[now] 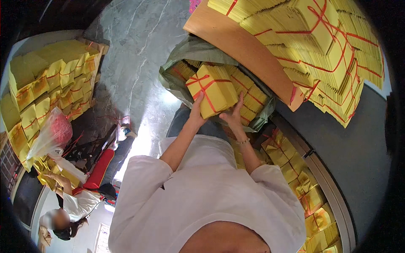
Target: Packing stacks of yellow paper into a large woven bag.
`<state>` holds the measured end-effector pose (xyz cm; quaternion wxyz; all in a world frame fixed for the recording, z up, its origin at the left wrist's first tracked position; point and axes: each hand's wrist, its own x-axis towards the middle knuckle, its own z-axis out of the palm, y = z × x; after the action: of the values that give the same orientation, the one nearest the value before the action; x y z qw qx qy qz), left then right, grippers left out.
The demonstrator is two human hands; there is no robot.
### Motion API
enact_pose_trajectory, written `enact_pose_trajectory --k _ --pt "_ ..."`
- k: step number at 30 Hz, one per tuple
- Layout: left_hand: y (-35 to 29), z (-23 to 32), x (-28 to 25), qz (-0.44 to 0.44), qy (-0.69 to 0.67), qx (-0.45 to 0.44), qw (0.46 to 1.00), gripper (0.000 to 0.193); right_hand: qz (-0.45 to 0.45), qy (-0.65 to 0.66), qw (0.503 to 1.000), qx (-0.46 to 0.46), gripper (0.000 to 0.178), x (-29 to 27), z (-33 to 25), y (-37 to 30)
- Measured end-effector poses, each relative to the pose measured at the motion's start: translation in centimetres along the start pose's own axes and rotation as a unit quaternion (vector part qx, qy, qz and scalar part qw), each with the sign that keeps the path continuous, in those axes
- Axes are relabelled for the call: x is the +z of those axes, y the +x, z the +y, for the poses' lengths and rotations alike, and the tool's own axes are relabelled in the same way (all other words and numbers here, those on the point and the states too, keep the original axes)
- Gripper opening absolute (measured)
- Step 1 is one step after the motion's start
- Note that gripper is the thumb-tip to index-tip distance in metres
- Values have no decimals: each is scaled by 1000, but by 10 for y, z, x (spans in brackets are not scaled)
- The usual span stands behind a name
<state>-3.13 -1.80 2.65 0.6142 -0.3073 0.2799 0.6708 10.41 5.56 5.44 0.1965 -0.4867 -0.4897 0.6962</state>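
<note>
Between my hands is a thick block-shaped bundle of yellow paper (pixel 217 90), tied crosswise with red ribbon knotted on its face. My left hand (pixel 197 113) grips its near left side, thumb up against the front. At the lower right corner, my right hand (pixel 234 117) steadies the bundle with thumb and fingers spread around the edge. Below and behind it gapes a green woven sack (pixel 190 51), holding several similar tied bundles (pixel 253 101). The undersides of both hands are hidden.
A curved wooden tabletop (pixel 240 40) at the right bears tall stacks of tied yellow paper (pixel 325 55). More bundles (pixel 291 158) line the floor at lower right. At left, another paper stack (pixel 55 80) stands near a co-worker (pixel 80 204) handling yellow paper beside a red cushion (pixel 100 168).
</note>
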Motion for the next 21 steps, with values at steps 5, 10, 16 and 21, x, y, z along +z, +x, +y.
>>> enact_pose_trajectory --k 5,10,16,21 --pt "5 -10 14 28 109 32 993 55 133 -92 987 -14 111 13 -5 18" --pt "14 12 -8 19 538 151 829 46 110 131 981 95 82 -46 2 30" --pt "34 48 -20 -86 947 200 238 51 104 185 963 167 63 -87 4 0" --pt "29 55 -103 -136 986 -23 94 42 25 167 954 249 67 -54 -10 -11"
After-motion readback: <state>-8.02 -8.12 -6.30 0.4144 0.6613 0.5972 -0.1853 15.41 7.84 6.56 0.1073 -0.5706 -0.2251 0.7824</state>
